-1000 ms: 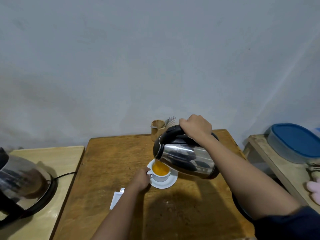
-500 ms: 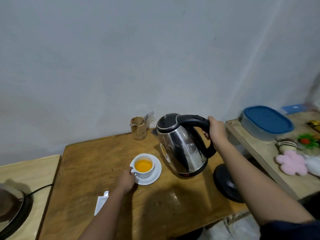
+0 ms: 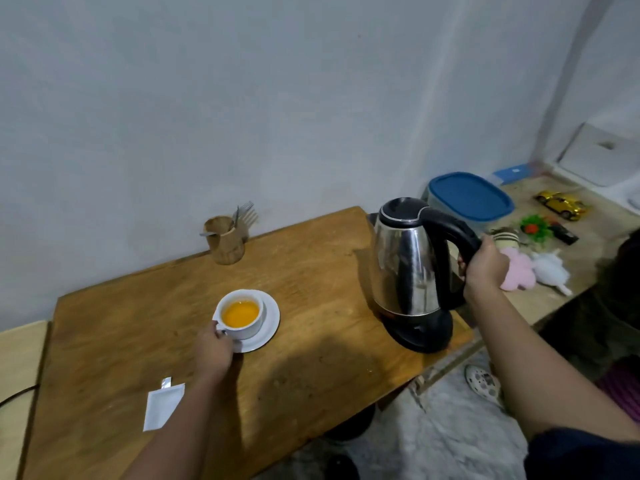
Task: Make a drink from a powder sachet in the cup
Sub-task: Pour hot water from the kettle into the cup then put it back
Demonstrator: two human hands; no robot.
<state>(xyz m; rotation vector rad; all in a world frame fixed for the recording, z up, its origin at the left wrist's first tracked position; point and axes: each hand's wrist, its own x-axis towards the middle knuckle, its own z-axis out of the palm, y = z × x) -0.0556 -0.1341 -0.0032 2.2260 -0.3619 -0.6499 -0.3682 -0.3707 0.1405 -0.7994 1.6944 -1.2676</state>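
Lying nearest, left of the left forearm: torn sachet (image 3: 162, 407). Left hand (image 3: 213, 353) pinches the handle of the cup (image 3: 242, 315), orange-filled, on its saucer (image 3: 266, 327). Further right, right hand (image 3: 483, 268) closed around the upright kettle (image 3: 403, 261) handle.

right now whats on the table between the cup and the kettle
Nothing but bare wood in the head view: the cup sits on its saucer, and the table runs clear to the kettle.
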